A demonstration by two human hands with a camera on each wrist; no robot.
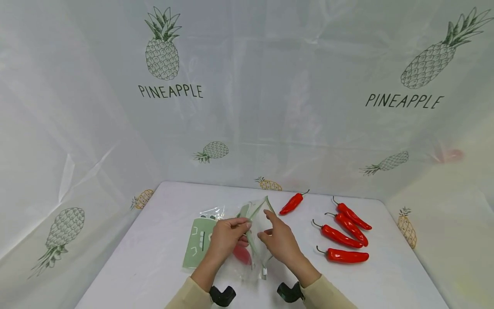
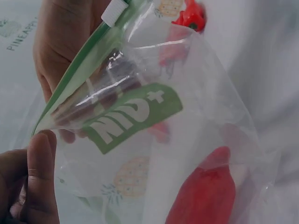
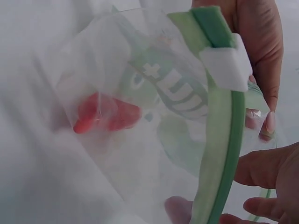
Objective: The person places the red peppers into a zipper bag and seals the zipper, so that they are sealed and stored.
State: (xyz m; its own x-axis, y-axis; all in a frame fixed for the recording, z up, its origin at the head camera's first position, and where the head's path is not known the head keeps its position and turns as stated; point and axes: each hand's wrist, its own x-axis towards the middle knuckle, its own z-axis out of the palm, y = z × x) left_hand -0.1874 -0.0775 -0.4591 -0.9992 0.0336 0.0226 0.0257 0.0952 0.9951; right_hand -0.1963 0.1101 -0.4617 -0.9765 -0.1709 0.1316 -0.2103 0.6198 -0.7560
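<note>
A clear zip bag (image 1: pixel 254 257) with a green zip strip and white slider (image 3: pixel 226 67) stands between the hands. Inside it lies a red chili pepper (image 2: pixel 203 193), seen through the film. My left hand (image 1: pixel 227 236) pinches the bag's edge at its mouth between thumb and fingers. At the opposite side of the mouth is my right hand (image 1: pixel 281 238), its index finger stretched out along the green strip and its other fingers bent loosely. In the left wrist view, some right-hand fingers show through the film.
Several red chili peppers (image 1: pixel 347 256) lie on the right of the white table (image 1: pixel 135 257); another pepper (image 1: pixel 292 204) lies behind the bag. A green printed packet (image 1: pixel 194 244) lies left of the left hand. A pineapple-print curtain (image 1: pixel 270 107) surrounds the table.
</note>
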